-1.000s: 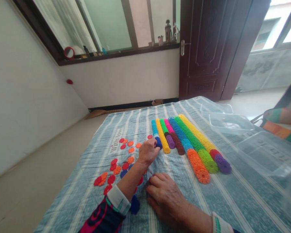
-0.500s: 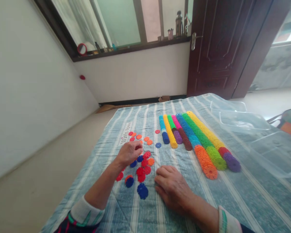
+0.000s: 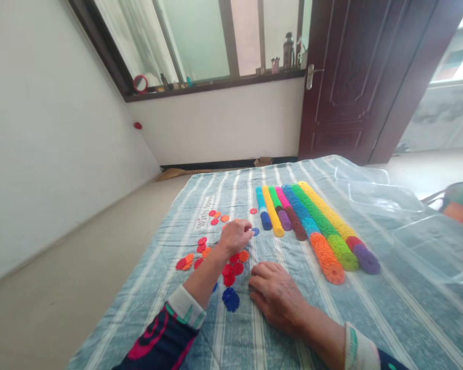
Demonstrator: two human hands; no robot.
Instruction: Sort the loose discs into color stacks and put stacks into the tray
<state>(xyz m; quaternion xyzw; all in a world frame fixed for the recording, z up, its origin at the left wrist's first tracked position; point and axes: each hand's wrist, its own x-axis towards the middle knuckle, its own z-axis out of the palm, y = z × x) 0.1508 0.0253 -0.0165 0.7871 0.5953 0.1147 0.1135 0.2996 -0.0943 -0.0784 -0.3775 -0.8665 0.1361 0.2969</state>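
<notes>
My left hand (image 3: 236,236) reaches over the loose discs, fingers pinched together at the near edge of a blue notched plastic disc (image 3: 256,232) on the cloth. My right hand (image 3: 275,293) rests on the bed cover with its fingers curled in; whatever may be under them is hidden. Between the hands lie red discs (image 3: 229,278) and an orange disc (image 3: 243,256). A small overlapping pile of dark blue discs (image 3: 230,299) is closer to me. My left forearm hides part of the scatter. A single red disc (image 3: 253,211) lies beyond the blue one.
Several long rows of discs, grouped by colour, lie to the right, including a yellow row (image 3: 327,210) and an orange stack (image 3: 327,258). Clear plastic boxes (image 3: 386,198) stand at the far right. The striped cover (image 3: 170,313) is slightly wrinkled. A dark red door (image 3: 355,77) is behind.
My left hand has moved right and slightly forward, from the middle of the scattered discs to the blue disc. My right hand stays in place. The view has shifted slightly.
</notes>
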